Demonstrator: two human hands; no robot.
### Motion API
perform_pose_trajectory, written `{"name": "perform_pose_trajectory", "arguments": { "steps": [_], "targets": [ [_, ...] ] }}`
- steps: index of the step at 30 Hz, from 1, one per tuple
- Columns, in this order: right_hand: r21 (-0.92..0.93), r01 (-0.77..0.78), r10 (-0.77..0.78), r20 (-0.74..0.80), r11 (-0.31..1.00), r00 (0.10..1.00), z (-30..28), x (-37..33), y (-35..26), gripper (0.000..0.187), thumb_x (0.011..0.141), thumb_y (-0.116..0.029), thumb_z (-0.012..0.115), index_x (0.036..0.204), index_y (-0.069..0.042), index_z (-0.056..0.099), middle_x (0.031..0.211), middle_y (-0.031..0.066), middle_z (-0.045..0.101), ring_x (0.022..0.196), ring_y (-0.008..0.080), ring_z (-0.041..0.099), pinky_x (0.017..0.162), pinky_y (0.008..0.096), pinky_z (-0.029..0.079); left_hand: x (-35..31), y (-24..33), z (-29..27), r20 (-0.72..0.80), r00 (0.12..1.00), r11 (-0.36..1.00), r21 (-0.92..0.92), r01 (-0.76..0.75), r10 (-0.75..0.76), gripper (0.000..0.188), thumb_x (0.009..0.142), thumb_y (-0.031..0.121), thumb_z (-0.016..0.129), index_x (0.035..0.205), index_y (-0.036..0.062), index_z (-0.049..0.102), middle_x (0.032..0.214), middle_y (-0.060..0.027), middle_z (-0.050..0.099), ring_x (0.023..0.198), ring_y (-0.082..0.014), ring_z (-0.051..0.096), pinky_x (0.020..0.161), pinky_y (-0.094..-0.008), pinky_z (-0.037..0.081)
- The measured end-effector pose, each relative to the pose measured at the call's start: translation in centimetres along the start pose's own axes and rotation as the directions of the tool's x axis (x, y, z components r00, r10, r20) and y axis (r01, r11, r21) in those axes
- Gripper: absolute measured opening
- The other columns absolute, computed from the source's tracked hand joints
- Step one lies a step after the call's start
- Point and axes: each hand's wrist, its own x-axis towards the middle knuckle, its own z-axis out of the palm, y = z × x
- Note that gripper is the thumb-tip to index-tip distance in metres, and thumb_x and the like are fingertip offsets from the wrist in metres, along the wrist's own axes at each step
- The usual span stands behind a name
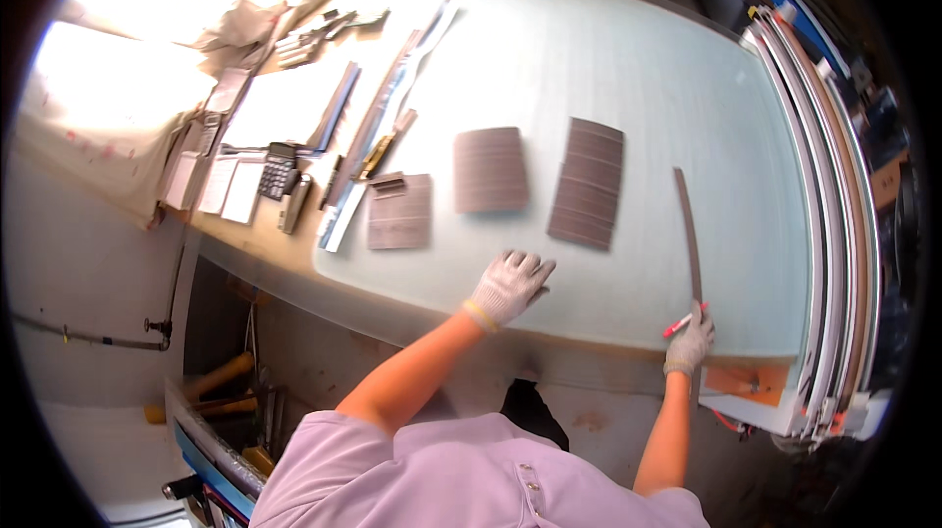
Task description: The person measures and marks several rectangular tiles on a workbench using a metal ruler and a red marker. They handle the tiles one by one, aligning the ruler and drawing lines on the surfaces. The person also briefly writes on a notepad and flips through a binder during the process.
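Both my hands wear pale knitted gloves. My left hand [511, 288] is over the near part of the glass-like tabletop, fingers apart and holding nothing. It is nearest to a brown striped panel [491, 170] and a taller, darker striped panel [586, 184]. Near the table's front edge at right, my right hand [691, 342] is closed around a red marker [678, 326] and the near end of a long, thin dark strip [688, 224]. The strip points away from me over the table. Farther left lies a smaller brown panel [400, 219] with a short piece on it.
At left are a calculator [279, 171], a stapler-like tool [293, 204], papers [240, 189], a yellow cutter [377, 156] and long narrow strips [392, 86]. Long upright profiles [819, 194] line the right edge. An orange sheet [751, 383] is beside the near right corner.
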Motion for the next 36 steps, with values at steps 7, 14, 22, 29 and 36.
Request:
{"name": "perform_pose_trajectory", "arguments": {
  "steps": [7,14,22,29,36],
  "targets": [
    [0.151,0.166,-0.121,-0.270,0.975,0.955,-0.2,-4.3,-17.4,0.071,0.088,-0.014,0.075,0.152,-0.010,0.045,0.151,0.0192,0.047,0.143,0.0403,0.043,0.118,0.0540,0.036,-16.7,-15.1,-10.9,-0.312,0.851,0.877,0.095,0.470,-0.422,0.049,0.084,0.015,0.081,0.132,0.0158,0.070,0.119,-0.0106,0.066,0.110,-0.0321,0.065,0.093,-0.0444,0.052],
    [0.362,0.566,-0.444,-0.369,0.740,0.817,-4.1,-14.7,-52.7,0.064,0.090,-0.018,0.074,0.147,0.000,0.052,0.151,0.0213,0.048,0.140,0.0408,0.046,0.118,0.0514,0.035,-34.5,-43.1,-24.1,-0.571,0.565,0.588,0.169,0.791,-0.596,0.043,0.093,0.018,0.073,0.135,0.0087,0.067,0.128,-0.0156,0.065,0.120,-0.0369,0.060,0.104,-0.0492,0.047],
    [0.464,0.575,-0.608,-0.093,0.674,0.788,-1.5,-21.0,-84.6,0.067,0.098,-0.036,0.065,0.151,0.001,0.047,0.154,0.0252,0.048,0.143,0.0444,0.044,0.121,0.0523,0.032,-37.7,-64.7,-31.0,-0.314,0.755,0.709,0.269,0.652,-0.575,0.062,0.097,0.032,0.067,0.149,0.0018,0.052,0.150,-0.0186,0.055,0.137,-0.0384,0.051,0.114,-0.0504,0.039],
    [0.384,0.144,-0.296,0.374,0.912,0.879,-0.5,-17.7,-95.6,0.087,0.097,-0.062,0.054,0.157,-0.001,0.040,0.162,0.0281,0.040,0.145,0.0448,0.045,0.119,0.0533,0.037,-31.6,-74.7,-30.7,-0.024,0.807,0.760,0.322,0.565,-0.590,0.060,0.105,0.043,0.054,0.156,0.0122,0.047,0.164,-0.0094,0.044,0.154,-0.0337,0.033,0.126,-0.0496,0.027],
    [0.311,0.015,-0.155,0.430,0.950,0.889,-2.8,-18.5,-99.6,0.096,0.096,-0.063,0.062,0.159,0.003,0.033,0.156,0.0278,0.049,0.147,0.0430,0.043,0.123,0.0482,0.032,-34.8,-78.4,-27.1,0.056,0.799,0.764,0.341,0.548,-0.598,0.064,0.106,0.044,0.045,0.161,0.0114,0.041,0.169,-0.0102,0.036,0.157,-0.0324,0.027,0.132,-0.0457,0.014]
  ]
}}
